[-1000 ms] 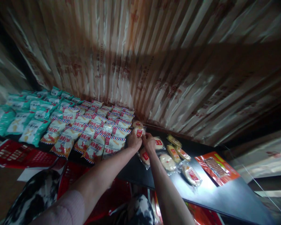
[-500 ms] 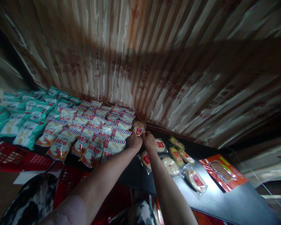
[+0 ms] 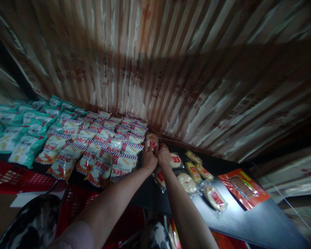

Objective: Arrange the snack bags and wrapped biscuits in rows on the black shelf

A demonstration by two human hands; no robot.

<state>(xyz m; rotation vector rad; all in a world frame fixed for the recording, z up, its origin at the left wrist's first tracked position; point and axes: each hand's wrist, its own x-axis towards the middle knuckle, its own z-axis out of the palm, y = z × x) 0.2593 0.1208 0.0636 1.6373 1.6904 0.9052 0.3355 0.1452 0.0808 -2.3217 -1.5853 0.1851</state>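
Observation:
My left hand [image 3: 149, 159] and my right hand [image 3: 163, 155] meet at the back of a dark shelf [image 3: 248, 221], both pinched on a small clear packet with a red label [image 3: 151, 140] held against the striped wall. Left of the hands lie rows of red, white and blue snack bags [image 3: 101, 145]. Just right of them lie several clear packets of pale round cakes [image 3: 186, 181] and yellow bars [image 3: 193, 171].
Teal snack bags [image 3: 20, 128] fill the far left of the shelf. An orange flat pack [image 3: 242, 188] lies at the right. Red baskets [image 3: 20, 178] sit below the shelf's front edge. A striped printed wall [image 3: 171, 69] rises right behind.
Both hands have stayed on the small packet and pushed it slightly further back towards the wall. The view has shifted a little.

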